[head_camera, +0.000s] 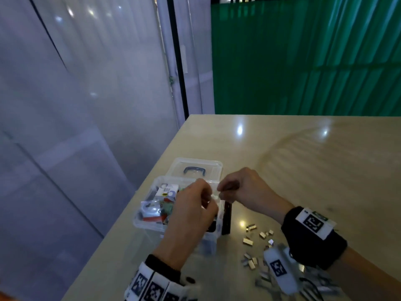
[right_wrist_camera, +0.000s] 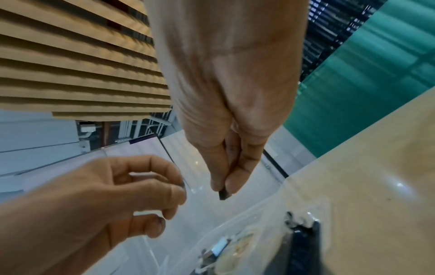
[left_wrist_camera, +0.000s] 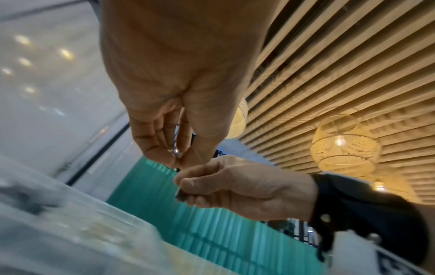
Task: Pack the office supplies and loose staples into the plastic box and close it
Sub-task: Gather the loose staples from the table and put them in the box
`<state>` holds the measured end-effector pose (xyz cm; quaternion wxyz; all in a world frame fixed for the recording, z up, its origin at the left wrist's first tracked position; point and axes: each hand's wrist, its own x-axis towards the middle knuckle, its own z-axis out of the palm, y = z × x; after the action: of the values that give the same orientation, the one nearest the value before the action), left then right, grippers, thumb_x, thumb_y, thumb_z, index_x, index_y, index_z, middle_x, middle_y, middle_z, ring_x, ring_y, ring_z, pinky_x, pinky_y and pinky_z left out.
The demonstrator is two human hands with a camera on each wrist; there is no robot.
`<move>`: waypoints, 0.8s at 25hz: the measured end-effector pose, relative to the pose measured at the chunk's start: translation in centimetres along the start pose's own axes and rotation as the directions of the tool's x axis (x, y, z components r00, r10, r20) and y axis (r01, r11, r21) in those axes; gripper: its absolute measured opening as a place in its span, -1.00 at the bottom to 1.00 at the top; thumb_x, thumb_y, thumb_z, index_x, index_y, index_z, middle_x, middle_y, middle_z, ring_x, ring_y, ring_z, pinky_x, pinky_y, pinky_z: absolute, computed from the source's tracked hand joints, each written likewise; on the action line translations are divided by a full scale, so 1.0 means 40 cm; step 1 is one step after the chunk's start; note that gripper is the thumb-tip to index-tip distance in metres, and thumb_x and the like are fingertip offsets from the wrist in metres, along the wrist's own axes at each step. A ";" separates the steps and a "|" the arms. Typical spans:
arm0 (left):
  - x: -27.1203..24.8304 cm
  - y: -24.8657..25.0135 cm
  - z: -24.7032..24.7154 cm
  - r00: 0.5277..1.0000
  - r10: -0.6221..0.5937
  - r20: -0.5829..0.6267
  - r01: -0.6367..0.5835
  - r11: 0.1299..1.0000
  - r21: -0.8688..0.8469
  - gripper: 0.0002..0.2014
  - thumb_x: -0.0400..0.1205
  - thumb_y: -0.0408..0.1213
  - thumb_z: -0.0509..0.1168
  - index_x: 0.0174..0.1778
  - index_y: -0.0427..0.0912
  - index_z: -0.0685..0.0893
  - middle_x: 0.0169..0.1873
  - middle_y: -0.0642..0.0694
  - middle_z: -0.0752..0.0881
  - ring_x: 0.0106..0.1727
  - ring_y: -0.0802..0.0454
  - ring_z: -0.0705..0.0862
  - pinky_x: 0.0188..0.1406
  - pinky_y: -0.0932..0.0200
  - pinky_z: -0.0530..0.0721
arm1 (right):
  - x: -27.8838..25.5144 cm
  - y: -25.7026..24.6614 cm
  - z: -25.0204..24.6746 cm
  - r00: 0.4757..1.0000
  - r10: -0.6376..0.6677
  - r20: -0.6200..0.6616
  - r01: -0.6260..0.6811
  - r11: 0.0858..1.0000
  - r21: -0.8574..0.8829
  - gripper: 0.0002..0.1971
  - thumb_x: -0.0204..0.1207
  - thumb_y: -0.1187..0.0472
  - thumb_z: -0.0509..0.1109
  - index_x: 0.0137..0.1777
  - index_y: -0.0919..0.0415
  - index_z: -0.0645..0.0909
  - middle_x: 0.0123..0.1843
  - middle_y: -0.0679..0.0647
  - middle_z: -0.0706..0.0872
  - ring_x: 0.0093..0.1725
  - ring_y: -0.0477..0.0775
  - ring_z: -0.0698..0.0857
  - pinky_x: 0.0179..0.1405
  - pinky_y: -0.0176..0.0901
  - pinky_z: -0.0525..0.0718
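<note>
The clear plastic box (head_camera: 138, 222) stands open near the table's left edge, with packets and cards inside. My left hand (head_camera: 206, 198) hovers over its right side, fingers curled, pinching a small shiny staple piece (left_wrist_camera: 176, 151). My right hand (head_camera: 223, 192) is just beside it, over the box's right rim, pinching a short dark staple strip (right_wrist_camera: 223, 195) between thumb and forefinger. The fingertips of the two hands nearly meet. Loose staples (head_camera: 256, 237) lie scattered on the table to the right of the box, under my right forearm.
The box's lid (head_camera: 195, 164), with a blue handle, lies open behind the box. A black upright object (head_camera: 226, 218) stands against the box's right wall. The beige table (head_camera: 303, 170) ends just left of the box; a glass wall lies beyond.
</note>
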<state>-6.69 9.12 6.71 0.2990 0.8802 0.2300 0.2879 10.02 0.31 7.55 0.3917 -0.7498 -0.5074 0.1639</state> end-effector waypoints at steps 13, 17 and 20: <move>0.015 -0.259 -0.098 0.987 -0.067 0.144 0.027 0.966 0.258 -0.79 0.58 -0.34 0.36 0.01 0.07 0.76 -0.16 0.03 0.77 -0.15 0.08 0.71 -0.09 0.04 0.75 | 0.151 -0.071 0.223 0.992 -0.038 0.118 0.046 0.997 -0.066 -0.94 0.45 0.28 0.62 -0.10 0.20 0.86 -0.19 0.01 0.86 -0.21 -0.12 0.80 -0.15 -0.25 0.77; 0.049 -0.244 -0.125 0.999 -0.045 0.029 0.039 0.985 0.168 -0.85 0.62 -0.37 0.35 0.02 -0.07 0.78 -0.17 0.00 0.81 -0.21 0.13 0.72 -0.12 0.08 0.75 | 0.145 -0.059 0.155 0.999 -0.012 0.051 0.013 1.000 -0.019 -0.95 0.51 0.32 0.56 -0.12 0.19 0.85 -0.27 -0.02 0.85 -0.28 -0.10 0.81 -0.14 -0.18 0.82; 0.075 -0.214 -0.108 0.999 -0.035 0.027 0.034 0.998 0.060 -0.73 0.64 -0.29 0.39 0.27 -0.04 0.72 -0.06 0.06 0.78 -0.13 0.19 0.71 -0.07 0.17 0.75 | 0.109 -0.046 0.094 0.999 0.016 0.032 -0.017 0.999 0.037 -0.95 0.53 0.31 0.55 -0.12 0.20 0.84 -0.32 0.02 0.84 -0.34 -0.03 0.82 -0.21 -0.16 0.81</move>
<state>-9.27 18.67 5.04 0.2804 0.8886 0.2495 0.2635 8.32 6.11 7.19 0.3962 -0.7440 -0.5041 0.1884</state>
